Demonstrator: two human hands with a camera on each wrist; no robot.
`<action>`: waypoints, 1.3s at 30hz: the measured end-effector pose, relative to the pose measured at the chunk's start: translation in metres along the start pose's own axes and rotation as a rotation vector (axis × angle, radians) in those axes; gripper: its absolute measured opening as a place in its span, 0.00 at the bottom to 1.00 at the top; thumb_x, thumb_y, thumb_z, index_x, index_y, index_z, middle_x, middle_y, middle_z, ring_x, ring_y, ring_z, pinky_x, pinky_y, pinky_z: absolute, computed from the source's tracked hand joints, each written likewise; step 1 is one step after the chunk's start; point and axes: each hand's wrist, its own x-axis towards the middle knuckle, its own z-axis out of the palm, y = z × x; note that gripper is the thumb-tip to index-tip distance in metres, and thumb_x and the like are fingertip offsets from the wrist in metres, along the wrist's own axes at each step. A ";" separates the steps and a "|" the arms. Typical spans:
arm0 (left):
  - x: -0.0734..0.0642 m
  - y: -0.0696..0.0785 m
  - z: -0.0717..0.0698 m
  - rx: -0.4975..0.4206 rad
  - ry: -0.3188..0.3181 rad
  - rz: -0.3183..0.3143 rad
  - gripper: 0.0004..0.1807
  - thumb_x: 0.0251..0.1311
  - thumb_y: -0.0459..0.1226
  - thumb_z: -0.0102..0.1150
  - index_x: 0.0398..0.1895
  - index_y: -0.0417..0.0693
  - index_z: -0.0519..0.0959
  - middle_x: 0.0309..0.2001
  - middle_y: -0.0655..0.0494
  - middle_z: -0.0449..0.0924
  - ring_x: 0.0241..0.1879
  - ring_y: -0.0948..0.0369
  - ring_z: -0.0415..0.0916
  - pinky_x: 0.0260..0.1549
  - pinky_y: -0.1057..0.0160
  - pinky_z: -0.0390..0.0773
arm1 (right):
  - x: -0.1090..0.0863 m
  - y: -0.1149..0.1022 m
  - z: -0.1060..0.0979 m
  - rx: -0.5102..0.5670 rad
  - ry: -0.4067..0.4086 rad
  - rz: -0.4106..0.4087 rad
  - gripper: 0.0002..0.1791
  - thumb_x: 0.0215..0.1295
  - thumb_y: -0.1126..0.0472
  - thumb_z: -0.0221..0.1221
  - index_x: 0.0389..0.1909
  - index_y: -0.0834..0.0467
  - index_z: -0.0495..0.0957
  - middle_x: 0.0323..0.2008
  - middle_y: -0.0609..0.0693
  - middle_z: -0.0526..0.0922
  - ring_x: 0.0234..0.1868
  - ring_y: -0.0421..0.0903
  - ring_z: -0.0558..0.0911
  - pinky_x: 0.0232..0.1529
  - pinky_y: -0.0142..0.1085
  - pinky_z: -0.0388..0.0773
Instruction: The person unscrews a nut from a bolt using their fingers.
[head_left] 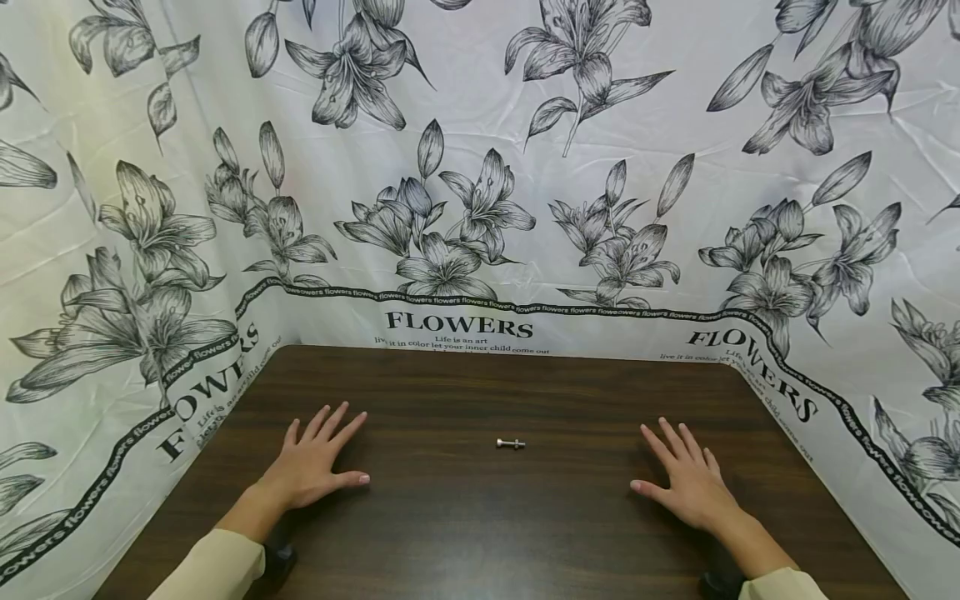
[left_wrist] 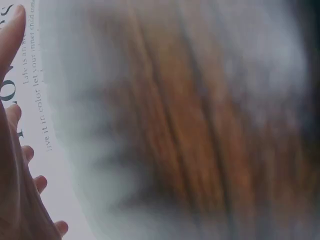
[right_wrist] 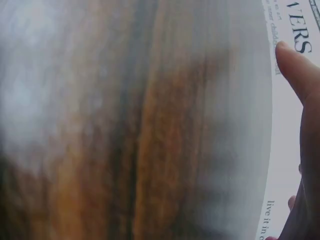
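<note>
A small silver bolt (head_left: 511, 444) with a nut on its shank lies on its side near the middle of the dark wooden table (head_left: 480, 533), its head to the left. To the left of it is my left hand (head_left: 311, 462), palm down with fingers spread and thumb pointing toward the bolt. My right hand (head_left: 686, 483) lies to the right in the same way, fingers apart. Both hands are well away from the bolt and hold nothing. Each wrist view shows the thumb and some fingertips at its outer edge, beside the blurred wood grain.
A white curtain (head_left: 615, 108) printed with black lilies and lettering hangs behind the table and along both sides. The table's far edge (head_left: 480, 354) runs close to it. Dark wrist devices (head_left: 279, 560) show under the sleeves.
</note>
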 end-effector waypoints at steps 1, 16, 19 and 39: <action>0.000 0.002 -0.001 -0.009 -0.004 0.005 0.50 0.50 0.68 0.58 0.75 0.58 0.59 0.74 0.43 0.52 0.69 0.38 0.50 0.57 0.25 0.46 | 0.000 0.000 0.001 0.005 0.006 -0.009 0.50 0.59 0.31 0.58 0.77 0.43 0.49 0.76 0.56 0.45 0.72 0.67 0.46 0.59 0.75 0.44; 0.012 0.030 -0.007 -0.155 -0.076 0.016 0.48 0.54 0.66 0.58 0.75 0.58 0.58 0.74 0.44 0.51 0.68 0.39 0.56 0.52 0.29 0.65 | 0.011 -0.015 0.009 0.232 0.112 -0.074 0.43 0.63 0.41 0.62 0.75 0.46 0.54 0.73 0.59 0.53 0.70 0.67 0.53 0.53 0.75 0.53; 0.014 0.035 -0.008 -0.202 -0.088 0.008 0.47 0.55 0.65 0.58 0.76 0.60 0.57 0.75 0.46 0.51 0.68 0.39 0.56 0.53 0.30 0.64 | 0.014 -0.019 0.010 0.272 0.136 -0.091 0.42 0.63 0.44 0.63 0.75 0.49 0.56 0.73 0.59 0.55 0.70 0.67 0.54 0.55 0.73 0.56; 0.030 0.066 -0.001 -0.455 -0.048 -0.023 0.42 0.58 0.55 0.64 0.74 0.65 0.58 0.76 0.53 0.49 0.70 0.40 0.51 0.56 0.28 0.61 | 0.023 -0.045 0.023 0.408 0.201 -0.094 0.37 0.64 0.48 0.63 0.71 0.54 0.62 0.67 0.61 0.66 0.59 0.60 0.71 0.47 0.54 0.79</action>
